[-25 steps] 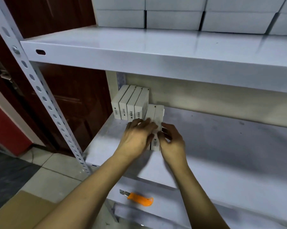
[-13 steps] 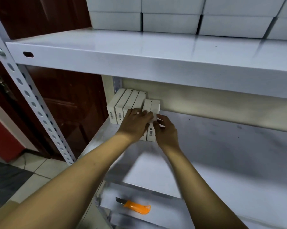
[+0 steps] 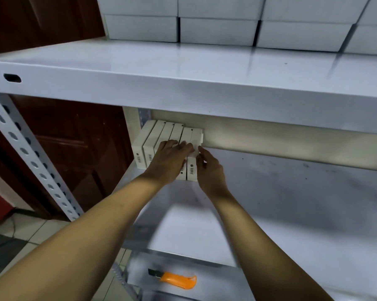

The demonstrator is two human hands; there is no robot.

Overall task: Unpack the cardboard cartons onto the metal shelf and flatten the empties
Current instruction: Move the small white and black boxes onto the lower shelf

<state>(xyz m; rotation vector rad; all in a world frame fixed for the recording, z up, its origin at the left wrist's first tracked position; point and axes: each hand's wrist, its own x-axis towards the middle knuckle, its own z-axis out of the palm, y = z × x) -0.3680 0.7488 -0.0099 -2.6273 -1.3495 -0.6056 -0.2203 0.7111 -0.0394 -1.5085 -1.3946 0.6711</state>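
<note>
Both bare forearms reach in from the lower edge towards the back left corner of the middle board of the metal shelf (image 3: 291, 192). The left grip (image 3: 172, 161) lies palm down, fingers spread and fairly straight, across the tops of the small white boxes (image 3: 152, 140) that stand on edge in a row there, its fingertips pressing on the two at the right end. The right grip (image 3: 209, 172) is set edge-on just beside it, fingers loosely straight along the right face of the rightmost box (image 3: 193, 168), thumb touching its front corner. It holds nothing closed in. Those last two boxes stand a little forward of the four to their left, which sit against the back edge, barcodes facing out.

At the far left a perforated upright post (image 3: 31, 164) slants down to the tiled floor (image 3: 20, 229), with a dark red-brown door (image 3: 74, 148) behind it. On the lower board, near its front left corner, lies an orange utility knife (image 3: 176, 280), blade end pointing left. Above the hands runs the upper board (image 3: 183, 88), and along its back edge larger white cartons (image 3: 218, 31) are stacked in two layers, side by side. A cream wall (image 3: 291, 137) shows between the two boards on the right
</note>
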